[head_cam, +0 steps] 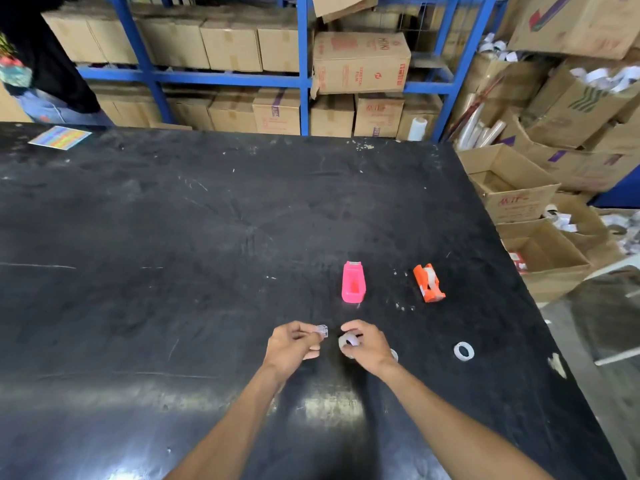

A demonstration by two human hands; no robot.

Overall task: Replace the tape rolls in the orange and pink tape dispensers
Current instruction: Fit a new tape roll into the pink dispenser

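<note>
The pink tape dispenser (353, 282) lies on the black table (173, 237), its hollow open and without a roll. To its right lies the orange tape dispenser (428, 283) on its side, with a clear roll inside. Just in front of the pink one, my left hand (294, 344) pinches a small clear plastic spool (321, 331). My right hand (363, 344) grips a clear tape roll (349, 342). Another tape roll (463, 351) lies flat to the right, and a further one (394, 355) peeks out behind my right wrist.
The table's right edge runs diagonally past open cardboard boxes (512, 188) on the floor. Blue shelving (304, 81) stacked with cartons stands behind the table. A colourful sheet (59, 137) lies at the far left corner. Part of a person (41, 64) stands at the far left.
</note>
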